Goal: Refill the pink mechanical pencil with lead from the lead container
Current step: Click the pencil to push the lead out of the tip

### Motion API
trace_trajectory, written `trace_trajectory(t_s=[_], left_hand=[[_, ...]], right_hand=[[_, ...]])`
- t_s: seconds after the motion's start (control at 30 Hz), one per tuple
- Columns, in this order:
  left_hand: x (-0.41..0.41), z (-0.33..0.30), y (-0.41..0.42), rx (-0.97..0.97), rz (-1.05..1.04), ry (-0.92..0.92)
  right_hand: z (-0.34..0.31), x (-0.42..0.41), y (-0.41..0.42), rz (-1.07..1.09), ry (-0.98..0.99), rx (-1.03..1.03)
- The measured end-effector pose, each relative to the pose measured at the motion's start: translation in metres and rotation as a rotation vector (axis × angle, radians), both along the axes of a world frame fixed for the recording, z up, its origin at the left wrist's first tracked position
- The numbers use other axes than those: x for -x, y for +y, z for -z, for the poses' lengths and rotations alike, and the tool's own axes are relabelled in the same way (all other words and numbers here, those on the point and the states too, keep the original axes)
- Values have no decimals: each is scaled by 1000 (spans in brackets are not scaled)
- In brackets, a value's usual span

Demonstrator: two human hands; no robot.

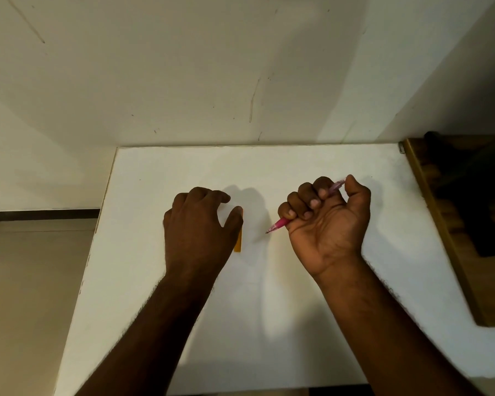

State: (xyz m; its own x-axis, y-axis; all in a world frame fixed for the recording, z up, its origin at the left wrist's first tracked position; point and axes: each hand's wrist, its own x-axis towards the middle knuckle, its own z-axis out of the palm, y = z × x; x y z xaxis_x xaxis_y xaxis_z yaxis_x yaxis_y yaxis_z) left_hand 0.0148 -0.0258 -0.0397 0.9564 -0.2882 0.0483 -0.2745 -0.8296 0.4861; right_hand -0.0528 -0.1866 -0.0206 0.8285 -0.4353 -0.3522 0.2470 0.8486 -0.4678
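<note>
Pink plastic shows at both ends of my right hand (327, 221) — the pink mechanical pencil (280, 224) is wrapped in my fist, palm turned up toward me, fingers curled tight around the barrel. Its tip pokes out below my little finger, pointing down and left toward the orange lead container (238, 243); the paler cap end sticks out by my thumb. The pencil is lifted clear of the white table (269, 324), a short way to the right of the container.

The lead container lies flat on the table, its long side running away from me. My left hand (196, 227) rests palm down over it — the thumb lies along its upper part, the fingers are loosely bent just left of it, and whether they actually grip it I cannot tell. Well to the right of the container a wooden frame (440, 238) borders the table
</note>
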Motion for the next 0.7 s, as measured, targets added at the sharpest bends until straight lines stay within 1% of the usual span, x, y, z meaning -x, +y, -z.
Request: trace_trajectory(t_s=[0.7], left_hand=[[0, 1, -1, -5, 1, 12]], right_hand=[[0, 0, 1, -29, -8, 31]])
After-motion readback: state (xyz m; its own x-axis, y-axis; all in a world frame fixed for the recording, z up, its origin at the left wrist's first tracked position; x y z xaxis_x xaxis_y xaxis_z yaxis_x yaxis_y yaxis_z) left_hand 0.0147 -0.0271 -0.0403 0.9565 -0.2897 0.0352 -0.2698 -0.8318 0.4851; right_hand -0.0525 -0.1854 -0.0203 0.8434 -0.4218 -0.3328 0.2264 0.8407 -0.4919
